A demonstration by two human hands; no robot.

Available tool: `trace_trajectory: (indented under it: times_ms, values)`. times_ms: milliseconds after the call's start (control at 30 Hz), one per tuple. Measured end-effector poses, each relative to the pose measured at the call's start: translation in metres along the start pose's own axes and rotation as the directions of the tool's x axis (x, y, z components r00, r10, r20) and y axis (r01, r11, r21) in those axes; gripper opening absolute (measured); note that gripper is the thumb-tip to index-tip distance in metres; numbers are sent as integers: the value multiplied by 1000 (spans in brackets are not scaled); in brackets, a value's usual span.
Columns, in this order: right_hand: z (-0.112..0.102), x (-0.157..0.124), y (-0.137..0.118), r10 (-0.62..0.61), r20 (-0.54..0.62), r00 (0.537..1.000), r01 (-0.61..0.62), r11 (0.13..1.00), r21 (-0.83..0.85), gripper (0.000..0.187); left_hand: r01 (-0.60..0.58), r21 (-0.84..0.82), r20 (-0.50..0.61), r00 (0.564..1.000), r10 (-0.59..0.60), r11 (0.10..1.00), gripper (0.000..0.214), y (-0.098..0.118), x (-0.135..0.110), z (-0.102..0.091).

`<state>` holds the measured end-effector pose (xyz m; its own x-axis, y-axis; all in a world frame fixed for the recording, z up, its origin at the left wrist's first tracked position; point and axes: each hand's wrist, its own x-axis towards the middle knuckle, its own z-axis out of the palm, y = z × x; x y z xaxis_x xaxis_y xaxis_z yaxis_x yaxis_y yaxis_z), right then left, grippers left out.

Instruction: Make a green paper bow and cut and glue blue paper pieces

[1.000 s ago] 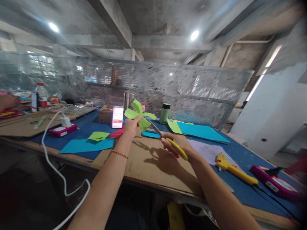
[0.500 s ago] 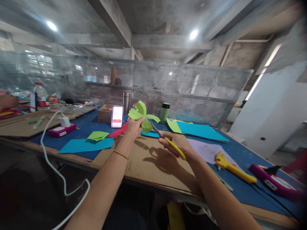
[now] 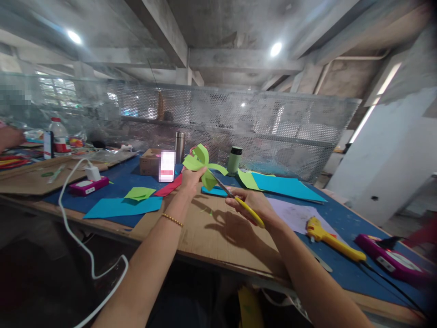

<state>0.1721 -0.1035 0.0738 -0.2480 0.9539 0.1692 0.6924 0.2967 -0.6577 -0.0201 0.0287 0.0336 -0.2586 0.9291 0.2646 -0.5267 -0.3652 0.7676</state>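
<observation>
A light green paper flower (image 3: 201, 157) with curved petals is pinched in my left hand (image 3: 192, 178), raised above the brown cardboard (image 3: 201, 232). My right hand (image 3: 251, 205) grips a pair of yellow-handled scissors (image 3: 251, 211). The blades point up and to the left, their tips touching or very near the flower by my left fingers. Whether the blades are apart is too small to tell. Under the hands, a blue paper piece (image 3: 218, 191) lies at the back of the cardboard.
Right of the cardboard are lilac paper (image 3: 290, 212), a yellow glue gun (image 3: 336, 243) and a purple power strip (image 3: 392, 259). Blue sheets (image 3: 290, 186) and a green bottle (image 3: 235, 161) stand behind. Leftward are a phone (image 3: 167, 166), a carton (image 3: 149, 161) and a white cable (image 3: 70, 228). Someone's hand (image 3: 10, 138) shows far left.
My hands, the flower and the scissors hold almost the same position. The other person's hand at the far left has shifted slightly.
</observation>
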Motion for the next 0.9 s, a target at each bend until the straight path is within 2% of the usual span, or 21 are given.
trace_trajectory:
  times_ms: [367, 900]
  values:
    - [-1, 1, -3, -16, -30, 999, 16, 1000, -21, 61, 28, 9, -12, 1000, -28, 1000, 52, 0, 3, 0]
    - [-2, -1, -7, 26, -19, 999, -25, 999, 26, 67, 105, 0, 41, 994, -104, 995, 44, 5, -6, 5]
